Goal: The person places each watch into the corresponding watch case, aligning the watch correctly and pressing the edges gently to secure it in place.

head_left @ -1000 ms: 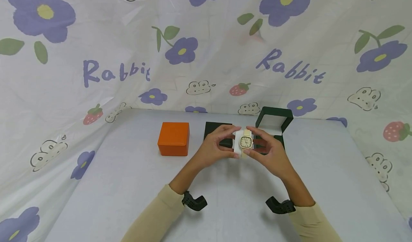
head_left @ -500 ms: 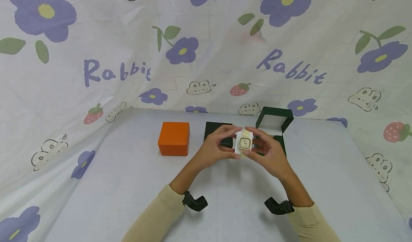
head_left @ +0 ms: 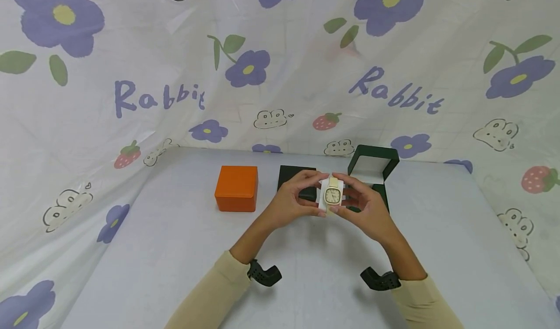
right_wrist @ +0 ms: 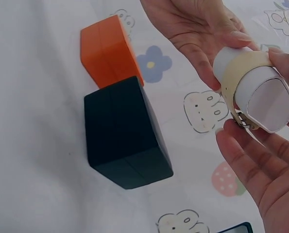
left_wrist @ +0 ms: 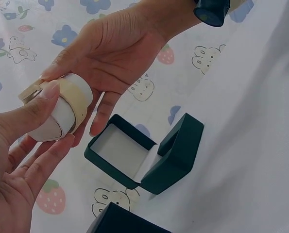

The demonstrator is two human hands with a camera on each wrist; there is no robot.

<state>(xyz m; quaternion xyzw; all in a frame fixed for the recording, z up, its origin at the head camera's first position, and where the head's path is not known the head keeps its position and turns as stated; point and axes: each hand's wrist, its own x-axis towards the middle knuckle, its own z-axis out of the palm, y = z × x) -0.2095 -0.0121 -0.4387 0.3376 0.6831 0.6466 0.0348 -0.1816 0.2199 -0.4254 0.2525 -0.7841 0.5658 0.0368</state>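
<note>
A wristwatch [head_left: 333, 196] with a squarish gold-rimmed face and a cream strap [right_wrist: 246, 65] is wrapped around a white cushion [left_wrist: 81, 83]. Both hands hold it up over the table, its face toward the head camera. My left hand [head_left: 288, 200] grips the cushion's left end between thumb and fingers. From the other side my right hand [head_left: 372, 210] pinches the watch, fingertips at its top and the thumb at the lower strap. Behind the right hand stands an open dark green box [head_left: 372, 151] with a white lining, its lower part mostly hidden.
A closed dark box [head_left: 294, 172] sits behind the left hand, partly covered by it. Further left stands a closed orange box [head_left: 237, 188]. A white cloth [head_left: 284, 95] printed with flowers, rabbits and strawberries hangs at the back of the pale table [head_left: 175, 270].
The watch and the right hand have shifted very slightly left, and the face sits a little lower in view. The left hand and the boxes stay put.
</note>
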